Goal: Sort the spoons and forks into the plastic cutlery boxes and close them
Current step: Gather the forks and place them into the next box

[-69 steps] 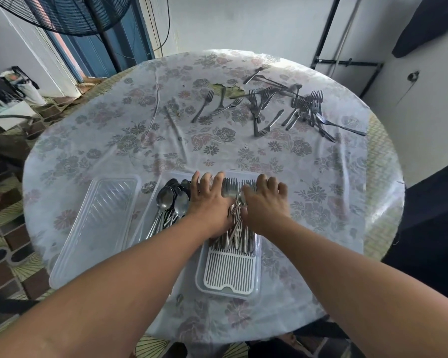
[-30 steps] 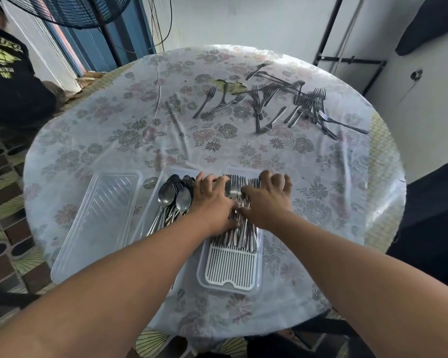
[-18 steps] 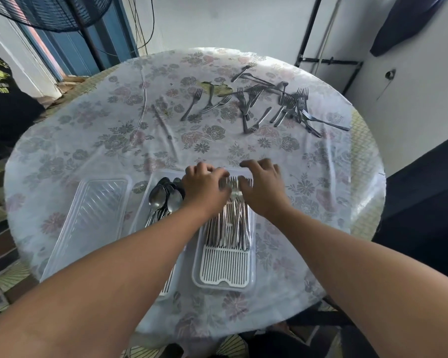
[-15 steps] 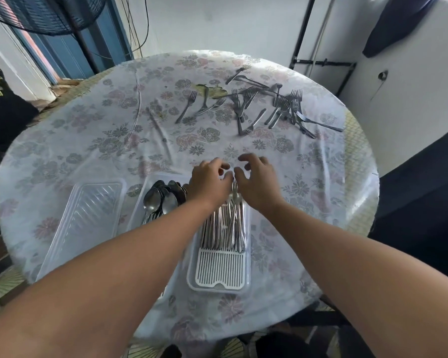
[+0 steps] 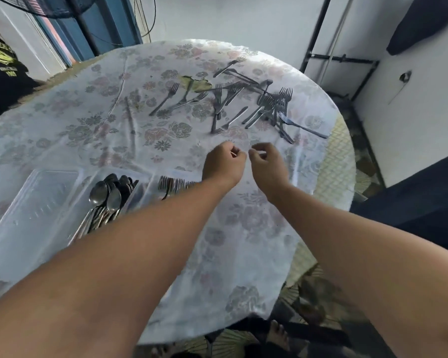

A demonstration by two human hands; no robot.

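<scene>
Floral tablecloth | left hand, right hand loosely curled, empty | loose forks beyond

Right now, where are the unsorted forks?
Head view: the loose forks lie scattered across the table's far right, beyond both hands.

The left forearm hides most of the fork box; only tines show.

Both hands hover near loose forks.
</scene>
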